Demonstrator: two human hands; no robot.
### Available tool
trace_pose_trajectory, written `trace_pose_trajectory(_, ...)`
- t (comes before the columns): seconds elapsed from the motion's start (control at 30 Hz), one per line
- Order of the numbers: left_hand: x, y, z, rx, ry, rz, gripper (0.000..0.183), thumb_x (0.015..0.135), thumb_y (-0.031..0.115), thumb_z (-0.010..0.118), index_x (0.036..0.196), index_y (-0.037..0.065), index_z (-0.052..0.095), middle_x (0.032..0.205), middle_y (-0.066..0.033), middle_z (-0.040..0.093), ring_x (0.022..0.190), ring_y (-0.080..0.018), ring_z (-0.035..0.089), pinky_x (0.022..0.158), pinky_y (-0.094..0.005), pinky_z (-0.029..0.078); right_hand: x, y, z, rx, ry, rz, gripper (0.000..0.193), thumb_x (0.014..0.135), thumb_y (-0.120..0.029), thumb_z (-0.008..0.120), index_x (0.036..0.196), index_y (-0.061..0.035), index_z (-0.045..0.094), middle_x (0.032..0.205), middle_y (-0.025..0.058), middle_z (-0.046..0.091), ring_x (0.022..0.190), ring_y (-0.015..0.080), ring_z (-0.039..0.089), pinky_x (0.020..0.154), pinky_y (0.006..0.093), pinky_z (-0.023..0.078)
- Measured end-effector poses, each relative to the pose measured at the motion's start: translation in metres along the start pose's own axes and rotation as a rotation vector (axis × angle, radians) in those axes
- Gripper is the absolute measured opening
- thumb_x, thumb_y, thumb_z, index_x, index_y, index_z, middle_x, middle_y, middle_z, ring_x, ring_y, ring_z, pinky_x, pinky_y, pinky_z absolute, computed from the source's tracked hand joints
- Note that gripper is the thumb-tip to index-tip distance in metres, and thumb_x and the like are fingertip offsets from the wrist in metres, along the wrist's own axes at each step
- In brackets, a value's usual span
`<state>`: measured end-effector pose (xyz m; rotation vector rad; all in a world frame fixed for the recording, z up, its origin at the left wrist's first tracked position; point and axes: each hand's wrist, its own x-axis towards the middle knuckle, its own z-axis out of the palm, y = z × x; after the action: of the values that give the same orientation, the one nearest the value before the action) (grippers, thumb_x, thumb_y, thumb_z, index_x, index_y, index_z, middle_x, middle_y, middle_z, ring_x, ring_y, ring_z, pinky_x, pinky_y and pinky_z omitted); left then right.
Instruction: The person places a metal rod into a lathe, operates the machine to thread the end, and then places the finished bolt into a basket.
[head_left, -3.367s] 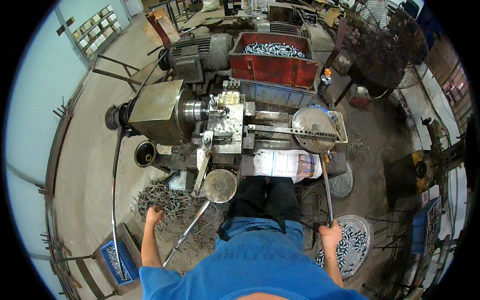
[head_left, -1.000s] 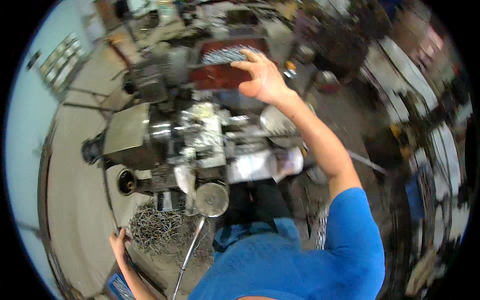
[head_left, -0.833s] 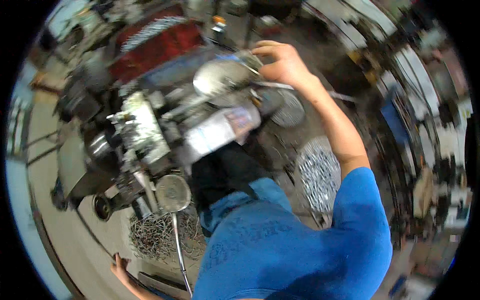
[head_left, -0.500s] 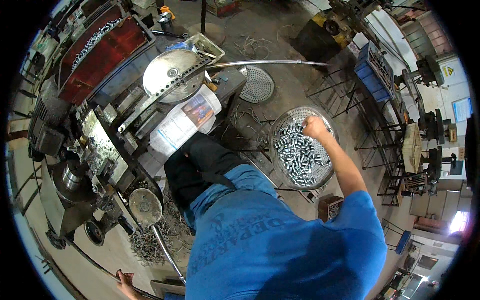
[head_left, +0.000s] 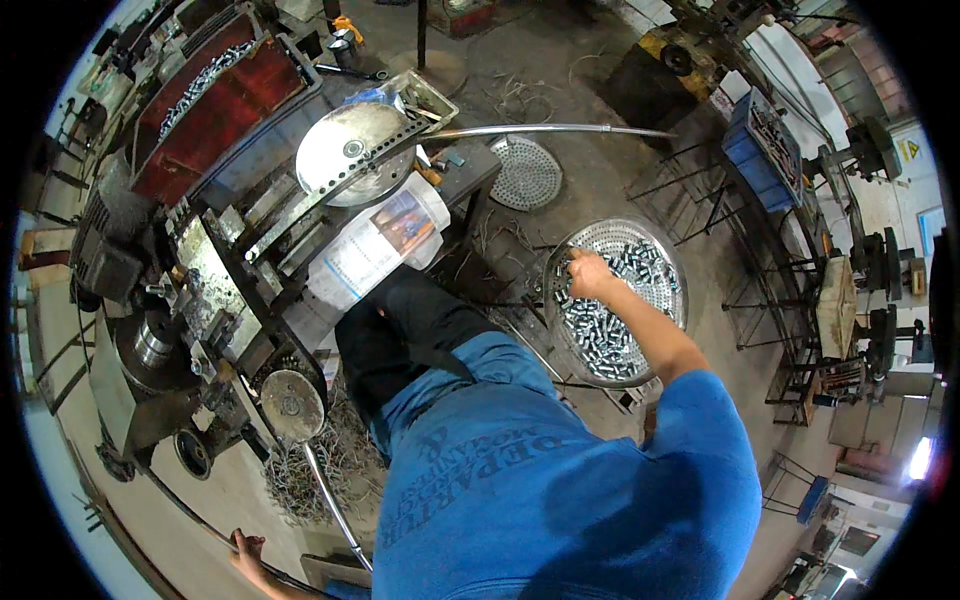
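Observation:
At the lower left, my left hand [head_left: 248, 552] is closed round a long dark curved bar [head_left: 180, 505] that runs up towards the machine. My right hand [head_left: 590, 275] is over the left part of a round perforated metal basin [head_left: 657, 238]. Its fingers are bent together, and whatever they may hold is too small to tell. Many short shiny metal sleeves [head_left: 605, 335] lie heaped in the basin, below and right of that hand. To the left stands a greasy machine [head_left: 205, 265] with a round metal disc [head_left: 318, 150] and a drilled strip across it.
Printed paper [head_left: 365, 250] lies along the machine's near side. A red bin [head_left: 215, 115] of metal parts stands at the far left. Metal shavings [head_left: 320, 470] pile beneath the machine. Another perforated disc [head_left: 527, 172] is on the floor. A blue crate [head_left: 760, 155] sits on the right-hand racks.
My right hand has moved left across the basin, from its upper middle to its left side. The left hand stays at the bar, and the whole view has shifted slightly.

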<state>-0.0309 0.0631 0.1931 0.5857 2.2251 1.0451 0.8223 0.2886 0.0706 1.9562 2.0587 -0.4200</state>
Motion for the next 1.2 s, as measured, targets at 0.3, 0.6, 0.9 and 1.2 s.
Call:
trace_pose_trajectory(0.3,-0.072,0.141,0.048,0.995,0.377,0.294,0.041,0.083,0.021,0.061,0.120,0.006,0.055,0.087,-0.0162,0.063,0.073,-0.0247,0.061,0.065,-0.0361,0.047,-0.012,-0.099,-0.128,0.514,0.297,-0.259,0.040,0.057,-0.012,0.063,0.096,-0.0053,0.067,0.104,0.0188,0.056,0.092,0.0336,0.058,0.079,0.0379,0.048)
trace_pose_trajectory(0.6,-0.135,0.283,0.225,0.289,-0.277,0.871,0.038,0.082,0.042,0.058,0.076,0.006,0.066,0.061,-0.0136,0.060,0.057,-0.0310,0.059,0.052,-0.0381,0.044,-0.018,-0.363,-0.264,0.368,0.295,-1.405,0.051,0.058,-0.011,0.065,0.108,-0.0020,0.059,0.113,0.0230,0.049,0.097,0.0351,0.054,0.083,0.0401,0.047)
trace_pose_trajectory(0.9,-0.119,0.255,0.210,-0.083,-0.528,0.667,0.033,0.088,0.030,0.057,0.082,-0.001,0.065,0.063,-0.0068,0.061,0.062,-0.0105,0.056,0.057,-0.0268,0.044,-0.023,-0.419,-0.274,0.392,0.312,-1.594,0.041,0.054,-0.006,0.062,0.095,-0.0019,0.064,0.102,0.0169,0.055,0.087,0.0324,0.058,0.076,0.0383,0.049)
trace_pose_trajectory(1.2,-0.092,0.246,0.166,-0.099,-0.420,0.727,0.031,0.088,0.030,0.055,0.092,0.001,0.063,0.069,-0.0082,0.061,0.065,-0.0120,0.057,0.059,-0.0294,0.046,0.013,-0.461,-0.298,0.240,0.304,-1.642,0.039,0.054,-0.012,0.063,0.092,-0.0030,0.066,0.103,0.0175,0.060,0.086,0.0323,0.059,0.076,0.0384,0.049)
